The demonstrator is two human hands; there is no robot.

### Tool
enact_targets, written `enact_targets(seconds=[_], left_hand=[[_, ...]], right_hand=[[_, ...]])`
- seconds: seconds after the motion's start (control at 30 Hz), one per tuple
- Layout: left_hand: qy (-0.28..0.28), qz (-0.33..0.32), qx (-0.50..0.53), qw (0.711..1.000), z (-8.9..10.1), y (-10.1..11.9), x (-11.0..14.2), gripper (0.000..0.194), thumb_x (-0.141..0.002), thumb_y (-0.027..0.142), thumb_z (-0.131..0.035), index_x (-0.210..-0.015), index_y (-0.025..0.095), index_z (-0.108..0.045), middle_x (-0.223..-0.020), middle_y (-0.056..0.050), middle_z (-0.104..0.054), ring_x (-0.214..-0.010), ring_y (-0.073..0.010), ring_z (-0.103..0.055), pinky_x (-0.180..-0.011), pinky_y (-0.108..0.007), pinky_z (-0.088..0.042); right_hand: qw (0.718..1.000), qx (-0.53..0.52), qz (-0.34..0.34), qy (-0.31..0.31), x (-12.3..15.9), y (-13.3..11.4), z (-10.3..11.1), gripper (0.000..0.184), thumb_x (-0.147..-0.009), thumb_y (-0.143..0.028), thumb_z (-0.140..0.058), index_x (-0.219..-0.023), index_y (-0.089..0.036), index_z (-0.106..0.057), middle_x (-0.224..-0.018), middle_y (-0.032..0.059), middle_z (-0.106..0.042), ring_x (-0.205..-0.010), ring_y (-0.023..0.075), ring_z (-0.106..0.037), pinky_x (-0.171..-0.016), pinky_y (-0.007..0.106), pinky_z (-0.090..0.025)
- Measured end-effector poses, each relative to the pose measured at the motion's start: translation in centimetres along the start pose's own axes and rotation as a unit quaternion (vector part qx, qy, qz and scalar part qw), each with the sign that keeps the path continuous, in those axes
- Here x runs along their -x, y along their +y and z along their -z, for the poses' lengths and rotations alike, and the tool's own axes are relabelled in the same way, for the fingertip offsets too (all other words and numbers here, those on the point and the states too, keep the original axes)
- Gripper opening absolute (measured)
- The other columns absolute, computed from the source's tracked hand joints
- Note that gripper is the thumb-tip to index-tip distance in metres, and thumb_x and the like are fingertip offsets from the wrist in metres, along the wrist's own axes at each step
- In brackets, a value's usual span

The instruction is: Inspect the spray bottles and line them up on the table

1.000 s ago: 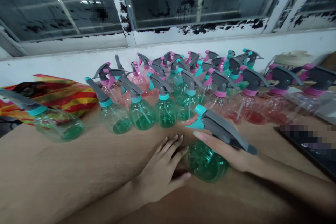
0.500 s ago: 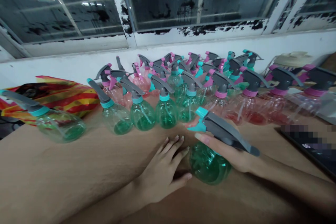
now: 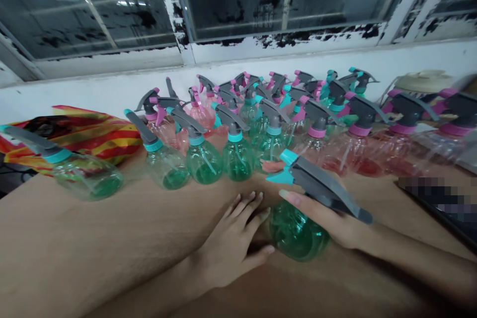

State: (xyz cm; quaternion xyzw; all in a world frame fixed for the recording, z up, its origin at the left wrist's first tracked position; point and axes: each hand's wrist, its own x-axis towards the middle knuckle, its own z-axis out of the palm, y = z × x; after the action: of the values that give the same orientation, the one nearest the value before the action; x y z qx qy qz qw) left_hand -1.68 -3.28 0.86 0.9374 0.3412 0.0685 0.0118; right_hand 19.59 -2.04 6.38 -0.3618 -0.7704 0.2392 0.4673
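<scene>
A green spray bottle (image 3: 296, 231) with a grey and teal trigger head stands on the brown table (image 3: 93, 243) in front of me. My right hand (image 3: 328, 216) is wrapped round its neck, just under the trigger head. My left hand (image 3: 233, 243) lies flat on the table beside the bottle's left side, fingers stretched out, thumb close to the bottle's base. Behind them stand several more spray bottles: green ones with teal collars (image 3: 203, 159) and pink ones with pink collars (image 3: 316, 136).
One green bottle (image 3: 80, 174) stands apart at the far left, before a red and yellow striped bag (image 3: 89, 134). A white wall and a peeling window frame (image 3: 283, 42) run behind the rows. A dark flat object (image 3: 443, 208) lies at the right edge.
The view has shifted slightly. Both hands and the held bottle stay almost where they were.
</scene>
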Motion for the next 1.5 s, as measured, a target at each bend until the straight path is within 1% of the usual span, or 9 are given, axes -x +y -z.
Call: enact_targets(seconds=[0.1,0.23,0.37,0.5,0.7,0.83,0.93,1.33,1.5], left_hand=[[-0.002,0.000,0.003,1.000,0.06,0.02,-0.05,0.060,-0.093,0.050,-0.044,-0.138,0.012,-0.037,-0.146,-0.012,-0.034,-0.137,-0.0283,-0.021,-0.109,-0.048,-0.023],[0.000,-0.002,0.016,1.000,0.08,-0.01,-0.05,0.059,-0.092,0.048,-0.046,-0.138,0.013,-0.037,-0.145,-0.012,-0.035,-0.136,-0.0280,-0.023,-0.109,-0.048,-0.023],[0.005,-0.003,0.024,1.000,0.08,-0.05,-0.01,0.059,-0.092,0.048,-0.046,-0.139,0.014,-0.035,-0.146,-0.011,-0.035,-0.136,-0.0276,-0.023,-0.110,-0.048,-0.022],[-0.014,0.003,0.025,1.000,0.38,0.05,-0.13,0.058,-0.092,0.048,-0.048,-0.138,0.013,-0.038,-0.145,-0.012,-0.036,-0.136,-0.0279,-0.024,-0.110,-0.048,-0.022],[-0.014,0.012,0.033,0.999,0.58,0.14,-0.26,0.056,-0.092,0.046,-0.048,-0.137,0.014,-0.039,-0.145,-0.012,-0.035,-0.136,-0.0282,-0.025,-0.109,-0.049,-0.023],[-0.016,0.015,0.028,0.999,0.44,0.11,-0.13,0.055,-0.092,0.045,-0.048,-0.137,0.014,-0.039,-0.145,-0.012,-0.036,-0.135,-0.0277,-0.026,-0.109,-0.048,-0.024],[0.002,0.006,0.021,1.000,0.19,0.04,0.00,0.056,-0.093,0.046,-0.047,-0.138,0.014,-0.037,-0.144,-0.012,-0.038,-0.135,-0.0279,-0.026,-0.109,-0.048,-0.024],[0.010,0.006,0.022,1.000,-0.04,0.02,0.02,0.058,-0.092,0.045,-0.049,-0.138,0.013,-0.036,-0.145,-0.013,-0.036,-0.135,-0.0281,-0.026,-0.108,-0.048,-0.024],[0.018,0.030,0.092,0.995,0.38,0.23,0.02,0.066,-0.085,0.047,-0.056,-0.138,0.016,-0.033,-0.142,-0.013,-0.039,-0.133,-0.0288,-0.030,-0.108,-0.049,-0.025]], right_hand=[[0.999,-0.033,-0.029,-0.022,0.00,0.17,-0.04,0.017,-0.084,-0.031,-0.059,-0.099,-0.026,-0.064,-0.084,0.0008,-0.067,-0.079,0.0181,-0.065,-0.070,0.031,-0.053],[0.998,-0.060,-0.025,-0.018,-0.12,-0.04,-0.06,0.025,-0.084,-0.030,-0.059,-0.109,-0.029,-0.062,-0.102,0.0012,-0.067,-0.096,0.0187,-0.063,-0.084,0.033,-0.050],[0.998,-0.042,-0.032,-0.021,-0.34,-0.40,-0.05,0.019,-0.085,-0.029,-0.058,-0.103,-0.028,-0.063,-0.094,0.0001,-0.067,-0.082,0.0166,-0.064,-0.074,0.031,-0.051],[0.998,-0.051,-0.023,-0.026,-0.40,-0.36,-0.12,0.009,-0.087,-0.031,-0.055,-0.091,-0.026,-0.062,-0.087,-0.0008,-0.065,-0.078,0.0151,-0.063,-0.072,0.029,-0.049],[0.998,-0.031,-0.033,-0.034,-0.28,-0.36,-0.01,0.014,-0.087,-0.034,-0.054,-0.078,-0.024,-0.057,-0.073,-0.0027,-0.057,-0.068,0.0123,-0.056,-0.065,0.027,-0.046],[0.998,-0.053,-0.026,-0.021,-0.13,-0.19,-0.07,0.011,-0.085,-0.035,-0.057,-0.090,-0.026,-0.061,-0.087,-0.0010,-0.064,-0.078,0.0149,-0.061,-0.074,0.029,-0.050],[0.997,-0.058,-0.043,-0.019,0.00,-0.19,-0.12,0.023,-0.084,-0.032,-0.059,-0.106,-0.029,-0.061,-0.104,0.0000,-0.066,-0.090,0.0175,-0.064,-0.080,0.031,-0.051],[0.998,-0.054,-0.037,-0.026,0.47,0.24,0.02,0.031,-0.085,-0.030,-0.059,-0.116,-0.031,-0.058,-0.107,-0.0012,-0.066,-0.093,0.0165,-0.064,-0.084,0.030,-0.051],[0.998,-0.056,-0.037,-0.012,0.20,0.10,-0.65,0.029,-0.084,-0.033,-0.059,-0.113,-0.030,-0.059,-0.106,0.0015,-0.066,-0.096,0.0200,-0.063,-0.084,0.035,-0.050]])
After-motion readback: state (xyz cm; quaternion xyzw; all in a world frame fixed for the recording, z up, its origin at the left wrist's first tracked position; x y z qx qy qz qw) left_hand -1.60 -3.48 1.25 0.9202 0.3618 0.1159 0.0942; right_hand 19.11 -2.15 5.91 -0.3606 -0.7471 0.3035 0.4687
